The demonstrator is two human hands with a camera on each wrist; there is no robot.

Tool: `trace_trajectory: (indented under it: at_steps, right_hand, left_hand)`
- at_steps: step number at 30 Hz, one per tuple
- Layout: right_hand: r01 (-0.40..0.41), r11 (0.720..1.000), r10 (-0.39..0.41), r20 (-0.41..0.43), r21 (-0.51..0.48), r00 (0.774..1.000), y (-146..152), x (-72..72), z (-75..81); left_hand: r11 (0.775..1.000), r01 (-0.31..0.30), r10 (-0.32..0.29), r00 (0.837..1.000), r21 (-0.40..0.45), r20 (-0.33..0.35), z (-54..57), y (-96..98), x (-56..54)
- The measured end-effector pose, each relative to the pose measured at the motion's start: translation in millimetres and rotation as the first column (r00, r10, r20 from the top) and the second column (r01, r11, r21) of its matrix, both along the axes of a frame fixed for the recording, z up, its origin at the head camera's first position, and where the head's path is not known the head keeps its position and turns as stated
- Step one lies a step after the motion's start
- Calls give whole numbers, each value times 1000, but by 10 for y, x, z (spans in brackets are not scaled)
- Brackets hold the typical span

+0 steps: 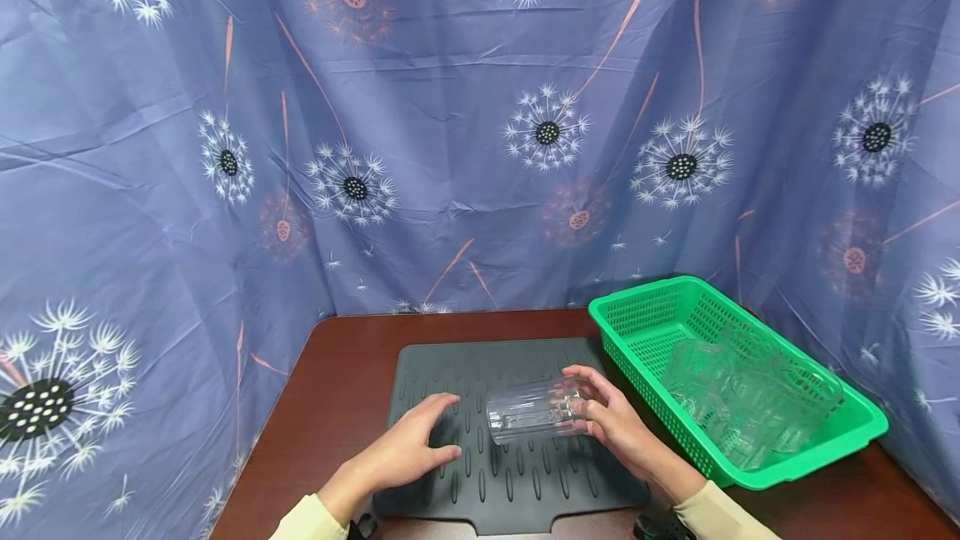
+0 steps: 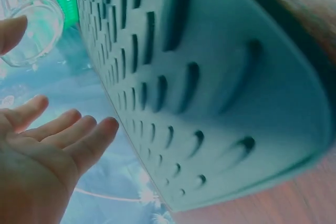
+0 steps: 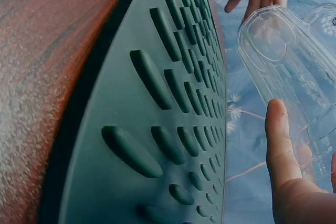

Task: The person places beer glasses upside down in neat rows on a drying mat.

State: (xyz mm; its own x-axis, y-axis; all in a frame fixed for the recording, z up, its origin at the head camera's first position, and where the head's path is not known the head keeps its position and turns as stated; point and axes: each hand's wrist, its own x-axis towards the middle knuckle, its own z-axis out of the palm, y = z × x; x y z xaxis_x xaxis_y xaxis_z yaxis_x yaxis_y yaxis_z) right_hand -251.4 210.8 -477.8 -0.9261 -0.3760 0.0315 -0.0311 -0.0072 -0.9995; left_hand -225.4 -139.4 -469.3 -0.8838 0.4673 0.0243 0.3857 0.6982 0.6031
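Observation:
A clear drinking glass point(image 1: 531, 413) lies nearly level in the air above the dark grey ridged mat point(image 1: 487, 482). My right hand point(image 1: 618, 427) grips it round its right end, the thumb point(image 3: 278, 129) on the near side. To the left of the glass, my left hand point(image 1: 408, 448) is apart from it, thumb and fingers spread with nothing between them. One round end of the glass point(image 2: 39, 32) faces the left hand in the left wrist view. Several more clear glasses point(image 1: 742, 398) lie jumbled in the green basket point(image 1: 795, 473) at the right.
The mat lies on a reddish-brown table point(image 1: 300, 440). Close to the mat's right side stands the basket, with perforated walls. A blue curtain point(image 1: 450, 148) with dandelion prints hangs behind the table and along both sides.

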Motion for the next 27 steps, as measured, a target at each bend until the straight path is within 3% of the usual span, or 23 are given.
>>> trace_trajectory:
  at_steps: [13, 19, 27]
  right_hand:
    - [-4, 1000, 4, 8, -20, 1000, -75, 24, -39]
    - [0, 999, 2, 41, -33, 999, -125, 40, -29]
    - [-24, 998, 27, 67, -58, 997, -202, 55, -66]
  left_hand:
    - [993, -1, -2, 1000, 118, 31, 60, 182, -7]
    - [982, -3, -2, 1000, 188, 28, 20, 290, -25]
    - [958, -41, 8, 993, 283, 115, -68, 384, -50]
